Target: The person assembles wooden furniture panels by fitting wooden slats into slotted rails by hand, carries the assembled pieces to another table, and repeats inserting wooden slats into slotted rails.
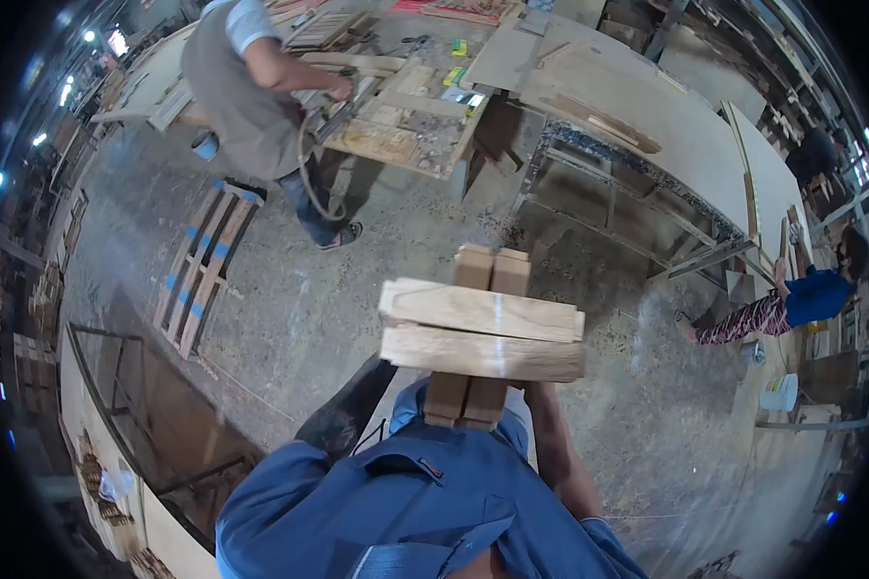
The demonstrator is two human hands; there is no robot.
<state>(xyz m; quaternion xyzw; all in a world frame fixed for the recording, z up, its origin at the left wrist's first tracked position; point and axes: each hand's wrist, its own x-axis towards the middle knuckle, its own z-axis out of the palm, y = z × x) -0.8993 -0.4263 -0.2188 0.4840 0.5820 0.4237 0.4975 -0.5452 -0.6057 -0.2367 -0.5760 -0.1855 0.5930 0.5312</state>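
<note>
A cross-stacked pile of short wooden boards is held up in front of my body. Two pale boards [483, 333] lie crosswise on top, with browner boards [480, 267] running lengthwise beneath them. My right hand [539, 394] comes in at the near right side and supports the pile from below; its fingers are hidden by the wood. On the left, my shadowed forearm [343, 415] reaches up to the pile's left end. That hand is covered by the boards.
A person [246, 96] works at a wood-strewn bench [386, 140] ahead. Beside it stands a long table [608, 82]. Slatted wood pieces with blue tape [203, 265] lie on the floor at left, near a metal frame [116, 386]. Another person [811, 294] and a white bucket [778, 393] are at right.
</note>
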